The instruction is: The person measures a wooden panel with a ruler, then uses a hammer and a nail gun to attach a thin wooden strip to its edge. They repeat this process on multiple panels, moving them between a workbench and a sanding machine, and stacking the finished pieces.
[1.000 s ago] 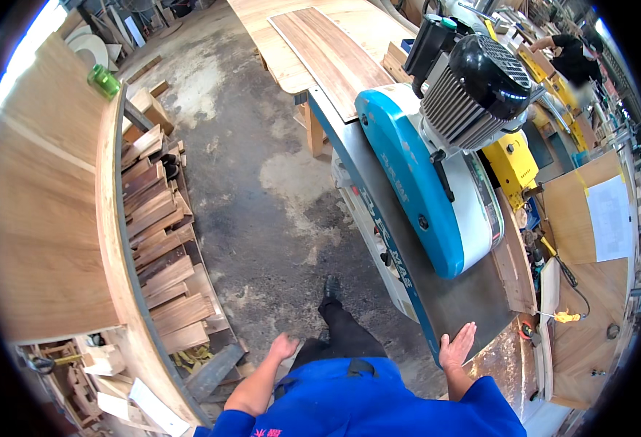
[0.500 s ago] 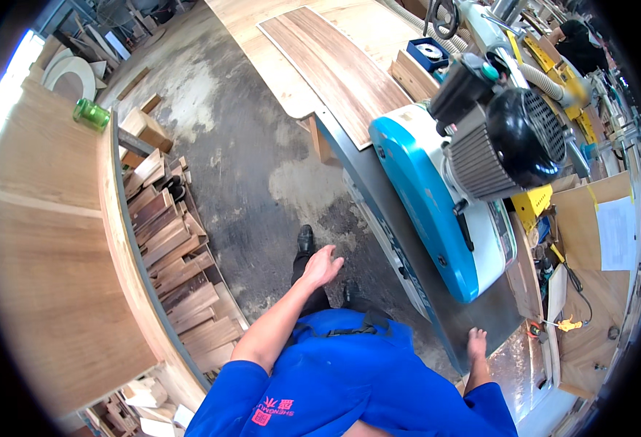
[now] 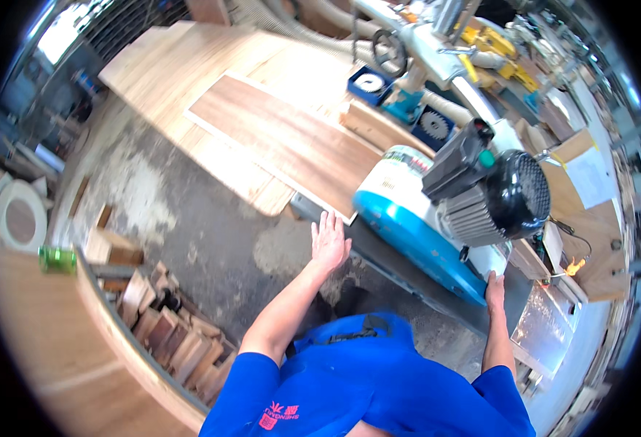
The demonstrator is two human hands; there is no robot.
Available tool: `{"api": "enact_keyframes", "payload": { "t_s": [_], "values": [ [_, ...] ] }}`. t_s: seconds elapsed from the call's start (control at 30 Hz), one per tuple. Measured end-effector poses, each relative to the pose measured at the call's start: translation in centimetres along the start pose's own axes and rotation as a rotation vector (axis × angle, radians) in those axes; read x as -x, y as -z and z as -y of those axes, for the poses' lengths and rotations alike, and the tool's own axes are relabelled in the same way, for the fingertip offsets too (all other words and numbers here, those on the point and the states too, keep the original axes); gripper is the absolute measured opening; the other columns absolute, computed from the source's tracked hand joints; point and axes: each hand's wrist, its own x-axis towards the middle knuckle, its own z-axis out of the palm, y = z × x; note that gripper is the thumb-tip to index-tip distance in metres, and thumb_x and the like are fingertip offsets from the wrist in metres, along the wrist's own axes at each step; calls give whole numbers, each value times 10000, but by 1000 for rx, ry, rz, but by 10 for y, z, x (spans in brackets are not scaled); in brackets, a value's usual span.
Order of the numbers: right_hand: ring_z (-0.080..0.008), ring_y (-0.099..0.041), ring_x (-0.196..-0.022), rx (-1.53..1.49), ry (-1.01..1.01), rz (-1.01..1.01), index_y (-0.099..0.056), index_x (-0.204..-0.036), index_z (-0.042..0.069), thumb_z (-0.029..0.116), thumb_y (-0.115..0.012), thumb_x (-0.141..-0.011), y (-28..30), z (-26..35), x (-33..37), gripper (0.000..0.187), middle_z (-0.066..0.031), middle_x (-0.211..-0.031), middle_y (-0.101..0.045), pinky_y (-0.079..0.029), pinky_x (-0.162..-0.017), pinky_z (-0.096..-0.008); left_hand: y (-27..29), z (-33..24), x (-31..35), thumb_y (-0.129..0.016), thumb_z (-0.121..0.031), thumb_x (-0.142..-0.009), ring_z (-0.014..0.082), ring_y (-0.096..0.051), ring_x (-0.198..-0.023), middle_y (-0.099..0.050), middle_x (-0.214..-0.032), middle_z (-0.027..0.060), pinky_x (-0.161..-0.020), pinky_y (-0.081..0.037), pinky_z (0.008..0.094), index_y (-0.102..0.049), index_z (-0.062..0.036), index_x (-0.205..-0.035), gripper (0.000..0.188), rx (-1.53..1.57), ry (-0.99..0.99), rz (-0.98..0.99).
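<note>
Standing a little off, watching the person in blue (image 3: pixel 364 375).

Left hand (image 3: pixel 329 244): palm down, fingers spread, nothing pinched. Fingertips just beside the near corner of the board (image 3: pixel 284 138); whether they touch it, I can't tell. Right hand (image 3: pixel 494 291) at the near end of the machine's blue cover (image 3: pixel 419 247); fingers partly hidden, so can't tell if it grips or only rests.

Board lies flat, mostly on the wooden table (image 3: pixel 189 58), its near end over the dark metal bed (image 3: pixel 517 295) and close against the cover.

Risks, as I judge them. The left hand is near the gap between board and cover: if the board slid toward the machine, fingers could get nipped. Can't tell whether the motor (image 3: pixel 513 189) runs; if it does, that reach is worse. A push on one corner alone might swing the board askew, knocking its far side into the wood block (image 3: pixel 382 127). Beyond that, a bare toothed blade (image 3: pixel 435 125) sits in a tray, sharp for any careless reach across.
</note>
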Motion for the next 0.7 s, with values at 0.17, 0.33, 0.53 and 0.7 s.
{"api": "enact_keyframes", "payload": {
  "t_s": [0.17, 0.33, 0.53, 0.7],
  "values": [
    [-413, -430, -1394, 26, -41, 71, -289, -1528, -49, 511, -412, -1034, 12, 38, 15, 757, -309, -1469, -460, -330, -1142, -411, -2, 19, -66, -712, -359, -844, 378, -200, -1518, -280, -1607, 202, -1192, -182, 628, -351, 11, -1502, 836, -176, -176, 128],
    [-399, -555, -1267, 27, -47, -43, -378, -1507, 49, 416, -519, -1015, 2, -2, 10, 630, -264, -1346, -583, -412, -1061, -405, -6, 33, -95, -621, -496, -873, 435, -189, -1504, -272, -1605, 221, -1185, -155, 653, -341, 14, -1506, 860, -274, -318, 148],
    [-244, -657, -994, -15, -61, 76, -611, -1255, 13, 270, -643, -933, 28, 30, 13, 413, -165, -1076, -699, -489, -895, -360, 5, 65, -104, -616, -474, -845, 517, -189, -1473, -266, -1594, 261, -1170, -154, 676, -392, 27, -1475, 835, -336, -289, 181],
    [-133, -531, -724, -117, -97, -173, -618, -913, -3, 249, -629, -924, 104, 38, -6, 253, -89, -772, -603, -456, -676, -350, 50, 105, -126, -602, -463, -820, 519, -238, -1448, -316, -1556, 283, -1148, -208, 676, -435, 36, -1433, 808, -376, -320, 219]
  ]
}}
